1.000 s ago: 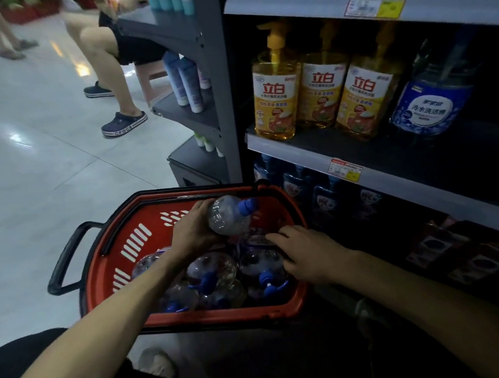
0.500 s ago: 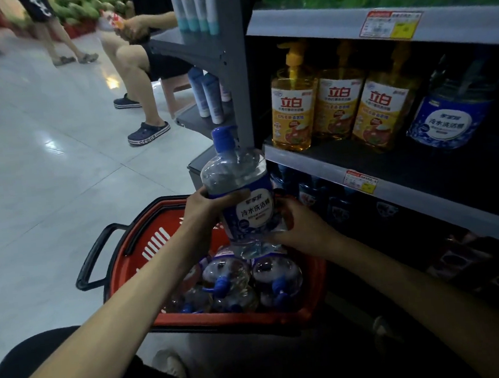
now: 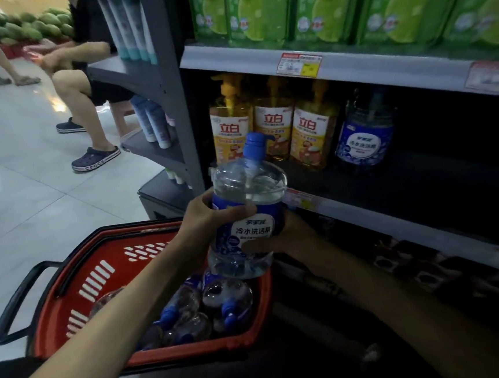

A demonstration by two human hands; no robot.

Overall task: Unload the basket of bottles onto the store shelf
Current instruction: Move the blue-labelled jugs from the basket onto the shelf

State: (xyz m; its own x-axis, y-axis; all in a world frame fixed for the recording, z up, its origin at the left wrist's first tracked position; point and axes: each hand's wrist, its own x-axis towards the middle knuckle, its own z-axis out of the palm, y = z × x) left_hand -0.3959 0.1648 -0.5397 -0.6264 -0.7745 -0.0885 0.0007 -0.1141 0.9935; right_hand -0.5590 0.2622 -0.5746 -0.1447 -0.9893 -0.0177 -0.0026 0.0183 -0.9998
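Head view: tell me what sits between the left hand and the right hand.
The blue-capped bottle, upright, fills that gap: the left hand grips one side, the right hand the other. This shows in the head view.

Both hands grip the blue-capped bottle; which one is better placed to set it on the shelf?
Probably right: the right hand holds the bottle on its shelf side, nearer the matching bottle; the left hand grips it on the basket side.

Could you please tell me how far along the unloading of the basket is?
One blue-label bottle already stands on the shelf. The left hand and right hand grip a second bottle above the basket. Several more bottles lie in it, so most is left.
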